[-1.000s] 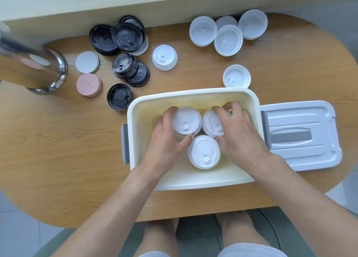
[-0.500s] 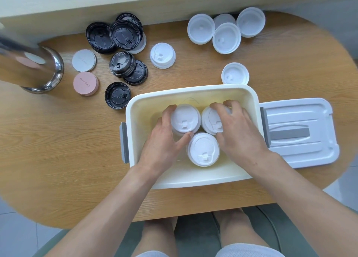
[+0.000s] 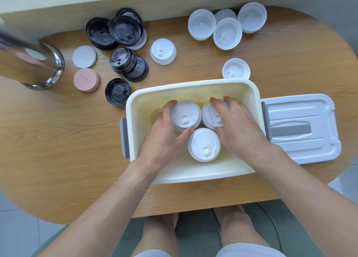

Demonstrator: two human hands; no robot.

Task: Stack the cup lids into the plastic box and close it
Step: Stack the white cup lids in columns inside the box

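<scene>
**Both hands on lid stacks inside the open box**

Head view: the plastic box (image 3: 193, 171) sits open on the wooden counter (image 3: 58, 150), its box cover (image 3: 302, 128) lying flat just beside its right wall. Inside stand three white lid stacks. The left hand (image 3: 162, 138) curls round the left stack (image 3: 186, 115), thumb and fingers gripping its rim. The right hand (image 3: 238, 127) curls over the right stack (image 3: 210, 114), fingers wrapped on its far edge. The front stack (image 3: 203, 144) stands between both wrists. Black lids (image 3: 120, 32), loose white lids (image 3: 226, 33), a pink lid (image 3: 86, 79) and a steel container (image 3: 38, 63) lie further back.
</scene>
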